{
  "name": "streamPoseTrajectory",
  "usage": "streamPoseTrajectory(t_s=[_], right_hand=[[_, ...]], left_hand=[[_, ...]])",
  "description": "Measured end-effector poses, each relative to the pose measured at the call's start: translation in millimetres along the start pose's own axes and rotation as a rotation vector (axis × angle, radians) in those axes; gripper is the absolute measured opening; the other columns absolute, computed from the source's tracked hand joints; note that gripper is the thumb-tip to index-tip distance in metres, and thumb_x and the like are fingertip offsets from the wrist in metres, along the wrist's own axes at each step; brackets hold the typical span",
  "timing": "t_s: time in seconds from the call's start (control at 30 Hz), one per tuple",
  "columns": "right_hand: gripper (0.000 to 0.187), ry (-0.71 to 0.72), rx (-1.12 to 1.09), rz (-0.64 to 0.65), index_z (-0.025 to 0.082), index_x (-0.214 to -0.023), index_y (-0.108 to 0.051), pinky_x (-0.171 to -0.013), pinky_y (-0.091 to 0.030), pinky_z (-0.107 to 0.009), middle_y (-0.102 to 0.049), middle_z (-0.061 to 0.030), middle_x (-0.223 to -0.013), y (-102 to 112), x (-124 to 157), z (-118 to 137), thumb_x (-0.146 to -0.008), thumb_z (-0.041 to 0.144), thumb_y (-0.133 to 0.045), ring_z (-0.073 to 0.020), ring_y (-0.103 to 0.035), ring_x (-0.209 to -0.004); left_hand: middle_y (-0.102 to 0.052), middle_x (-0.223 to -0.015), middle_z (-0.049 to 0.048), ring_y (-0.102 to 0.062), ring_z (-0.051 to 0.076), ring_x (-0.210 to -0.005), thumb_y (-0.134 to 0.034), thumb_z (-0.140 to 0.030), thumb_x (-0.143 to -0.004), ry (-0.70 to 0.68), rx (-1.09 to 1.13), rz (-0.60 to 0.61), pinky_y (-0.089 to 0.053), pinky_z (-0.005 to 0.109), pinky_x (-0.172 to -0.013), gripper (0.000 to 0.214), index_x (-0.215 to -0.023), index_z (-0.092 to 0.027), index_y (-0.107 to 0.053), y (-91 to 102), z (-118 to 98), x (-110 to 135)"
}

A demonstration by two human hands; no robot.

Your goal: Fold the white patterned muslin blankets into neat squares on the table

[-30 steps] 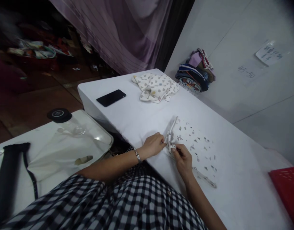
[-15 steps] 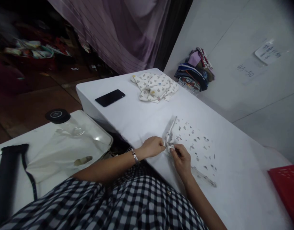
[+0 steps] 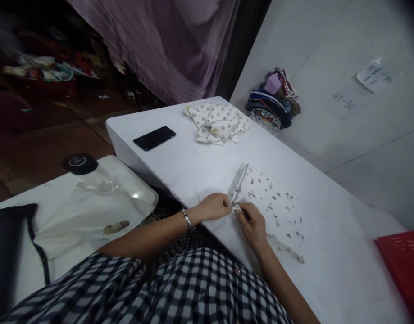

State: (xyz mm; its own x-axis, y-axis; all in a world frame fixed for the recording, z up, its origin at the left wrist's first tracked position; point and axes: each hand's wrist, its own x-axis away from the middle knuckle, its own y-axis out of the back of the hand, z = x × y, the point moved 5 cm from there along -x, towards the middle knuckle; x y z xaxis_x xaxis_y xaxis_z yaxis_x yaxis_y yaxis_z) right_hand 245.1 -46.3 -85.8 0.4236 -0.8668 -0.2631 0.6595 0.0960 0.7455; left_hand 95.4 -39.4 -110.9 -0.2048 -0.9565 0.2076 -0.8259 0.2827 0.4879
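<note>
A white cloth garment printed with small grey shapes [image 3: 277, 202] lies flat on the white-covered table [image 3: 189, 168], close to my body. At its left edge my left hand [image 3: 216, 206] is closed in a pinch on the bunched hem. My right hand [image 3: 252, 222] faces it, thumb and fingers pinching the same gathered fabric. The two sets of fingertips are almost touching. Exactly how the fabric is folded between them is too small to make out. Farther back on the table rests a crumpled cream garment with grey and yellow prints [image 3: 223, 121].
A black phone [image 3: 154, 138] lies at the table's left. On a second white surface [image 3: 75, 220] at left are a black round object [image 3: 79, 163] and a black strap [image 3: 39, 243]. Folded clothes [image 3: 272, 101] are stacked by the wall. Something red [image 3: 402, 265] sits at right.
My right hand has shifted slightly left, nearer my left fingertips, and the gathered fabric between them looks more compact. The view has moved a little; the other things stay put.
</note>
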Motion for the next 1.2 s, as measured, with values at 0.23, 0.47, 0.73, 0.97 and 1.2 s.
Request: streamPoseTrajectory(t_s=[0.23, 0.47, 0.73, 0.97, 1.2], right_hand=[[0.019, -0.051, -0.115, 0.048, 0.021, -0.089, -0.063, -0.069, -0.044, -0.028, -0.061, -0.0038, -0.083, 2, -4, -4, -0.084, 0.034, -0.050, -0.0162, -0.055, -0.077], [0.018, -0.104, -0.142, 0.000, 0.020, -0.087, -0.062, -0.067, -0.044, -0.028, -0.061, -0.0027, -0.081, 3, -3, -5, -0.082, 0.034, -0.052, -0.0156, -0.054, -0.075], [0.017, -0.066, -0.169, 0.002, 0.020, -0.085, -0.062, -0.065, -0.043, -0.026, -0.059, -0.0027, -0.080, 3, -6, 1, -0.086, 0.031, -0.048, -0.0146, -0.054, -0.073], [0.022, 0.126, 0.116, 0.001, 0.021, -0.100, -0.061, -0.075, -0.046, -0.031, -0.059, -0.0070, -0.095, -12, 1, 5, -0.088, 0.024, -0.042, -0.0181, -0.054, -0.088], [0.028, 0.202, 0.303, 0.012, 0.020, -0.108, -0.059, -0.069, -0.045, -0.031, -0.058, -0.0081, -0.091, -15, 6, 14, -0.087, 0.017, -0.040, -0.0193, -0.051, -0.084]], left_hand=[[-0.054, -0.062, -0.0015, -0.044, 0.011, -0.059, -0.052, -0.052, -0.070, -0.005, 0.100, 0.093, -0.028, 0.022, -0.051, 0.039, -0.074, -0.015, -0.063, -0.1, 2, -2], [-0.050, -0.058, -0.0025, -0.042, 0.010, -0.054, -0.053, -0.047, -0.071, -0.025, 0.174, 0.125, -0.027, 0.021, -0.049, 0.034, -0.074, -0.015, -0.063, -2.6, 7, -2], [-0.054, -0.059, -0.0018, -0.046, 0.010, -0.057, -0.054, -0.045, -0.070, -0.012, 0.144, 0.070, -0.029, 0.021, -0.050, 0.032, -0.072, -0.015, -0.064, -2.6, 10, -1], [-0.057, -0.061, -0.0008, -0.049, 0.011, -0.058, -0.053, -0.039, -0.069, 0.013, 0.111, 0.040, -0.032, 0.021, -0.050, 0.028, -0.072, -0.014, -0.065, -0.7, 11, 1], [-0.062, -0.067, 0.0021, -0.054, 0.014, -0.061, -0.048, -0.035, -0.072, 0.059, 0.079, 0.075, -0.038, 0.022, -0.053, 0.027, -0.078, -0.015, -0.064, 11.1, 9, -8]])
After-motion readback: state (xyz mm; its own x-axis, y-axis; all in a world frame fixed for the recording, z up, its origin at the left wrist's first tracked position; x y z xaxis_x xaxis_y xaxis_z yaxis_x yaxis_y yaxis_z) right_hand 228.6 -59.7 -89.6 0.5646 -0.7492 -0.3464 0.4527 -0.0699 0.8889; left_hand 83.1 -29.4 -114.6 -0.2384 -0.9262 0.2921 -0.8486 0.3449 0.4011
